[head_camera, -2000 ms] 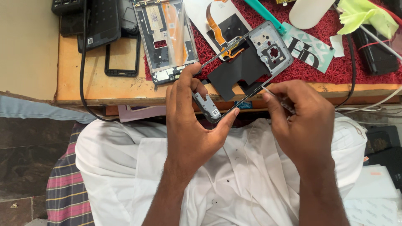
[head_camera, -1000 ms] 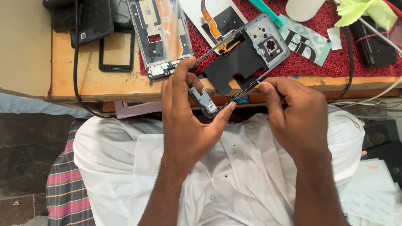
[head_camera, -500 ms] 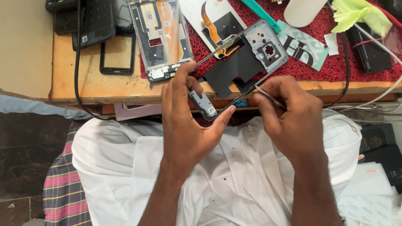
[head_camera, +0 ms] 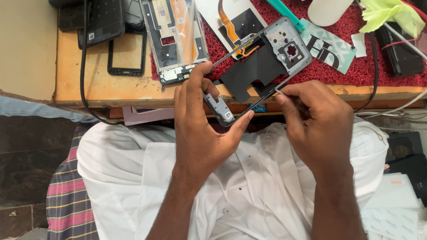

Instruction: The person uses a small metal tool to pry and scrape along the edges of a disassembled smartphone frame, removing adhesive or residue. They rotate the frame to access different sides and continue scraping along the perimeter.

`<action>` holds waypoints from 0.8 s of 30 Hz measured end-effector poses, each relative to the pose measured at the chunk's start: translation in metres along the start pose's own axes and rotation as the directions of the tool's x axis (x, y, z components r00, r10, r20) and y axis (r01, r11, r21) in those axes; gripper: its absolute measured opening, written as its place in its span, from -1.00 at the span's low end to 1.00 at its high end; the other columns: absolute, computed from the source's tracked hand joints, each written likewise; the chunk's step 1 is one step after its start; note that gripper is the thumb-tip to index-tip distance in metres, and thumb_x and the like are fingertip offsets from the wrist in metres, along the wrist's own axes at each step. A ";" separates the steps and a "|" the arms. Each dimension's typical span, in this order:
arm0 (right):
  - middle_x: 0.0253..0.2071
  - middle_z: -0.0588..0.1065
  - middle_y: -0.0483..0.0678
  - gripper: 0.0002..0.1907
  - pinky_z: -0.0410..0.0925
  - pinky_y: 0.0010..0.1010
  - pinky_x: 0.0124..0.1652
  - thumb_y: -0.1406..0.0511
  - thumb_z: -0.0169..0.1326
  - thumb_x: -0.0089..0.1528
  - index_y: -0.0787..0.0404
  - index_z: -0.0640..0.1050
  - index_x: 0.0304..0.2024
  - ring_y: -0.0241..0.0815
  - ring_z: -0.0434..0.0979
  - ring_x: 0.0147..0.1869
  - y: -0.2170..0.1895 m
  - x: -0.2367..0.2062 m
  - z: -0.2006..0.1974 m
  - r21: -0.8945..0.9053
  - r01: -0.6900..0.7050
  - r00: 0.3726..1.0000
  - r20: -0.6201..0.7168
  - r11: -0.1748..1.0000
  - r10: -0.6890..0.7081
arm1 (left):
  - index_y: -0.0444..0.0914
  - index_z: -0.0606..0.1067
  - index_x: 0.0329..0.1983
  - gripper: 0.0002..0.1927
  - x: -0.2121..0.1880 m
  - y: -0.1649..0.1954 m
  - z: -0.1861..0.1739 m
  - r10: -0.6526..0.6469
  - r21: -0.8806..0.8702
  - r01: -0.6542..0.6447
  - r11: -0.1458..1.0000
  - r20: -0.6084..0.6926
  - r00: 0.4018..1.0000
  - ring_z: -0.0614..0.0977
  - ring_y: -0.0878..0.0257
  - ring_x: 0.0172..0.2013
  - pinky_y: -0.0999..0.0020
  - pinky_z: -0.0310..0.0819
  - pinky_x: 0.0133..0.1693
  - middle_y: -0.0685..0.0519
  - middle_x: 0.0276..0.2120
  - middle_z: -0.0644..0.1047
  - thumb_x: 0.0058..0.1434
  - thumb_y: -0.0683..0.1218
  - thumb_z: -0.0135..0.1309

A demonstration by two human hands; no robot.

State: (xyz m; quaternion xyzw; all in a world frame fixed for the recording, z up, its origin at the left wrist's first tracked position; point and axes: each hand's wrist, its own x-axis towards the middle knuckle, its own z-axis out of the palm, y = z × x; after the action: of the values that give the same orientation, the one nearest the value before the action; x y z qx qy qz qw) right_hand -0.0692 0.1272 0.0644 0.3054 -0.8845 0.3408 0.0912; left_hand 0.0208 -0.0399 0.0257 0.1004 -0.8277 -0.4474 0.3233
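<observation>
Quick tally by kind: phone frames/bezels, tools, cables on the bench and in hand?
Phone frames or bezels: 3 – grey frame held by left hand, silver frame, black bezel
Tools: 2 – thin tool in right hand, teal tool
Black cables: 2 –
Total: 7

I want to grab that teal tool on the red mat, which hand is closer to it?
Right. The right hand sits below the teal tool, slightly to its right; the left hand is farther off, down and to the left, holding the phone frame.

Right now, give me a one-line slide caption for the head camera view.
Left hand grips a phone frame over the bench edge while the right hand pokes its rim with a thin tool.
</observation>
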 end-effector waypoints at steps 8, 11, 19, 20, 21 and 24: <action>-0.35 0.57 -0.05 -0.85 0.39 -0.44 -0.35 0.33 0.15 0.26 0.29 0.46 -0.25 -0.22 0.62 -0.34 0.000 0.002 -0.001 0.190 -0.088 0.995 0.063 0.978 0.078 | -0.26 0.17 0.47 0.01 -0.001 0.001 0.000 0.008 0.000 -0.008 1.000 -0.001 1.000 0.44 0.16 -0.06 0.20 0.41 0.10 0.03 -0.16 0.41 0.05 -0.10 0.53; -0.28 0.56 0.05 -0.89 0.39 -0.38 -0.30 0.36 0.22 0.36 0.31 0.58 -0.17 -0.14 0.59 -0.32 0.000 0.002 -0.002 -0.004 0.014 0.999 0.035 1.000 -0.013 | -0.26 0.18 0.47 0.00 0.000 0.001 0.000 0.017 0.001 -0.017 1.000 -0.002 1.000 0.44 0.16 -0.05 0.20 0.40 0.11 0.03 -0.16 0.41 0.06 -0.10 0.52; -0.35 0.58 -0.03 -0.85 0.39 -0.39 -0.35 0.33 0.22 0.30 0.30 0.54 -0.19 -0.18 0.61 -0.36 -0.001 0.002 -0.003 0.016 -0.069 0.996 0.066 0.997 0.068 | -0.26 0.17 0.48 0.01 0.000 0.000 0.001 0.020 0.012 -0.020 1.000 -0.004 1.000 0.44 0.17 -0.06 0.19 0.40 0.12 0.03 -0.17 0.41 0.07 -0.09 0.53; -0.34 0.57 -0.04 -0.88 0.40 -0.41 -0.33 0.33 0.20 0.33 0.28 0.55 -0.21 -0.20 0.62 -0.35 -0.001 0.002 -0.003 0.034 -0.067 0.996 0.058 0.997 0.065 | -0.26 0.17 0.48 0.01 0.000 0.000 0.001 0.017 0.008 -0.017 1.000 -0.002 1.000 0.44 0.17 -0.06 0.19 0.40 0.12 0.03 -0.17 0.41 0.07 -0.09 0.53; -0.32 0.58 -0.01 -0.89 0.39 -0.39 -0.33 0.34 0.22 0.35 0.28 0.57 -0.19 -0.17 0.61 -0.33 -0.001 0.002 -0.004 -0.016 -0.023 0.999 0.046 1.000 0.024 | -0.26 0.17 0.48 0.01 0.000 0.000 0.001 0.020 0.008 -0.020 1.000 -0.004 1.000 0.44 0.17 -0.06 0.18 0.40 0.12 0.03 -0.17 0.41 0.07 -0.09 0.53; -0.28 0.58 0.03 -0.92 0.36 -0.35 -0.32 0.37 0.25 0.38 0.27 0.61 -0.16 -0.10 0.57 -0.32 -0.002 0.001 -0.004 -0.127 0.051 0.998 0.039 0.991 -0.046 | -0.26 0.17 0.48 0.01 0.000 0.001 0.001 0.025 0.007 -0.025 1.000 -0.006 1.000 0.44 0.17 -0.05 0.18 0.39 0.12 0.03 -0.17 0.41 0.07 -0.09 0.53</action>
State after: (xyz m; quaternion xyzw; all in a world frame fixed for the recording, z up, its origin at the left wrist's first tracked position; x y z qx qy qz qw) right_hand -0.0692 0.1287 0.0688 0.3265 -0.8983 0.2756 0.1029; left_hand 0.0202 -0.0391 0.0259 0.0927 -0.8295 -0.4402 0.3309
